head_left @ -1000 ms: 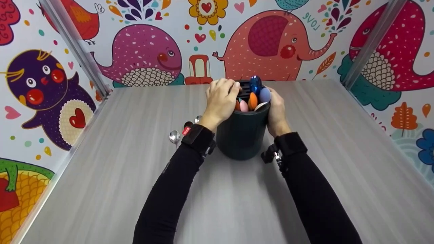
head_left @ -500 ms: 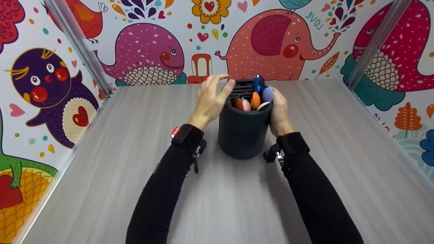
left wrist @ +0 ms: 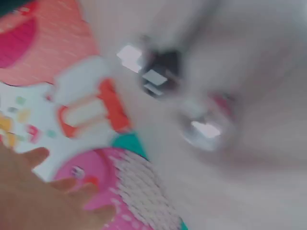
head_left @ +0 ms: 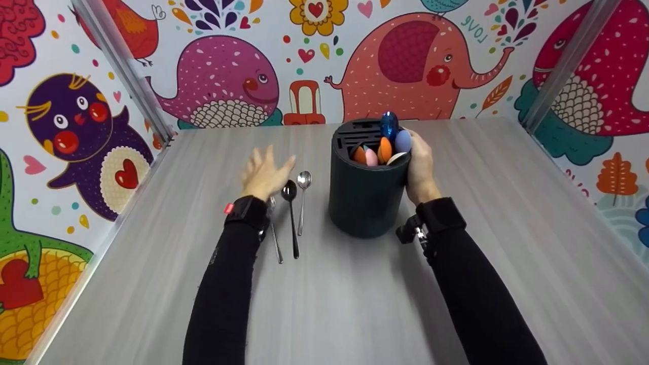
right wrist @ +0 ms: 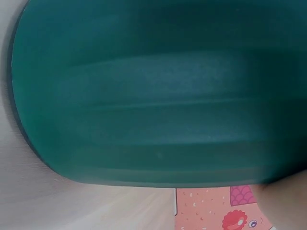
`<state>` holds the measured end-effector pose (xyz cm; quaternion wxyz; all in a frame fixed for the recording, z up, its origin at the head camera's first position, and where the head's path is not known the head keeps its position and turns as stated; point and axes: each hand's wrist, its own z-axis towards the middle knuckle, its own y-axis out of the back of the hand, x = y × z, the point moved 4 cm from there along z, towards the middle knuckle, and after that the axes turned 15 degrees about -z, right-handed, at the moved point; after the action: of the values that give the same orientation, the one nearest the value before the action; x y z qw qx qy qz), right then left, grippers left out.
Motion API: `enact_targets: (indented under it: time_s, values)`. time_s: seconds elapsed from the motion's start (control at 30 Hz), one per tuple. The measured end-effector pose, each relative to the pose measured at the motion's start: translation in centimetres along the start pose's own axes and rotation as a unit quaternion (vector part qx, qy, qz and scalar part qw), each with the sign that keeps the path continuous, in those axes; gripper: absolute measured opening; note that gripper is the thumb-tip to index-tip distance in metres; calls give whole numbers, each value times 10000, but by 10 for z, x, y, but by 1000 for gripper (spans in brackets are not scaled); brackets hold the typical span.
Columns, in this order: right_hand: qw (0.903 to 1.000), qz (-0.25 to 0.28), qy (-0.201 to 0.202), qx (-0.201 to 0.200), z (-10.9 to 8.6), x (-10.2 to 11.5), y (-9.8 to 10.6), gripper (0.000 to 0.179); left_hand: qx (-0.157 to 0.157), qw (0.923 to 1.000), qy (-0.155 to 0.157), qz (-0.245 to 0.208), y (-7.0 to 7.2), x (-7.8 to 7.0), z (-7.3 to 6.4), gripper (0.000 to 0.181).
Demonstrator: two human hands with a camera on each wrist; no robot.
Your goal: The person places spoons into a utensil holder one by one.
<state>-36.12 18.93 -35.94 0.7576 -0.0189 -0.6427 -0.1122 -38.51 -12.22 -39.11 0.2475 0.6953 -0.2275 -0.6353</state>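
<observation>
A dark green round knife block (head_left: 366, 200) stands upright on the table. Its top has slots, and several coloured handles (head_left: 385, 148) poke out at the right side. My right hand (head_left: 421, 167) holds the block's right side, fingers reaching behind it; the right wrist view is filled by the green wall (right wrist: 158, 110). Left of the block lie a silver spoon (head_left: 304, 180), a black spoon (head_left: 290, 191) and another silver spoon (head_left: 277, 242), partly hidden by my left wrist. My left hand (head_left: 266, 175), fingers spread, holds nothing beside the spoon bowls, which blur in the left wrist view.
The grey wood-look table (head_left: 345, 304) runs back to a wall printed with cartoon animals (head_left: 400, 66). Metal posts (head_left: 563, 66) stand at the back corners, and a printed side wall (head_left: 66, 132) bounds the left.
My left hand has come off the top of the knife block and moved left and nearer, beside the spoons, which now show more fully. My right hand stays on the block.
</observation>
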Motion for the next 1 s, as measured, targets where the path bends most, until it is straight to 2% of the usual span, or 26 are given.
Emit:
enact_targets:
  time_s: [0.1,0.17,0.27,0.47,0.6,0.77,0.87,1.0]
  values:
    - [10000,22,-25,-4,-1,0,-1,40,253,9966,612,482,1,27,-5,90]
    - [10000,72,-14,27,-1,1,-1,41,255,9933,846,748,2,38,-8,90]
    - [9999,104,-5,29,-1,0,-1,40,145,9891,1026,1050,2,45,-12,88]
    - [9999,153,4,-9,-1,-1,1,40,-25,9804,1333,1451,-9,48,-16,80]
    - [9999,139,-30,-12,-1,-3,1,40,-180,9817,1334,1347,-14,51,-16,69]
    - [9999,160,-53,21,-2,-3,1,41,-182,9884,1095,1038,-17,51,-12,52]
    - [9998,174,-26,-3,-2,-2,2,41,-164,9900,1005,973,-18,51,-9,48]
    - [9999,122,8,5,-2,0,3,41,-363,9895,957,1025,-20,56,-4,49]
